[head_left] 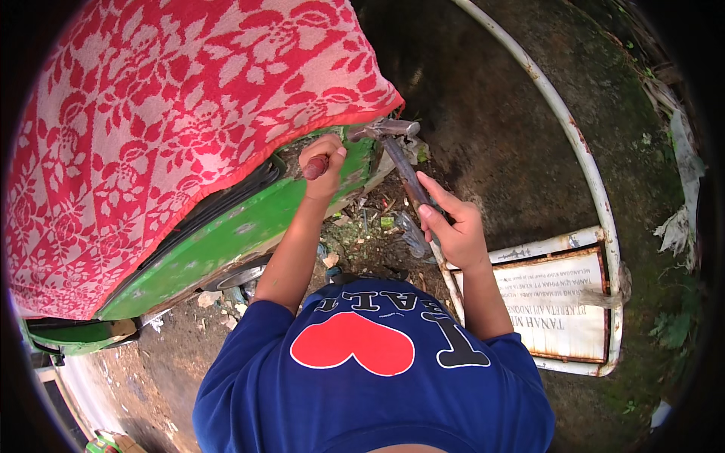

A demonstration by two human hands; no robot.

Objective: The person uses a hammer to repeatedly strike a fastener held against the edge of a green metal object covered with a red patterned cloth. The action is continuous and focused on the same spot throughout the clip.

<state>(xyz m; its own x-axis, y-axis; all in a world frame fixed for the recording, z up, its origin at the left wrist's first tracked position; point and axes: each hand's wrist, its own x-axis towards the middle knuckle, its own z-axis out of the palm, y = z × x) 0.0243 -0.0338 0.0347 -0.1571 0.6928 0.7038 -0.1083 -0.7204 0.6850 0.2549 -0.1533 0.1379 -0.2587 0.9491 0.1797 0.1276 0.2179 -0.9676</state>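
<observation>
Hammer (pixel 399 160) at upper centre!

And here the left hand (pixel 332 167) clenches a red-brown handle (pixel 316 167), close by the green panel (pixel 242 226) left of centre. To its right, the right hand (pixel 462 230) holds the hammer loosely by the shaft, fingers partly extended, the head near the corner of the red patterned cloth (pixel 204 98) that fills the upper left.

Daylight looks bright, with fisheye-bent edges and black corners.

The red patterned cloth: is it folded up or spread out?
Spread out: the red patterned cloth lies broadly over the green vehicle, its floral pattern widely visible, its border running along the side.
</observation>
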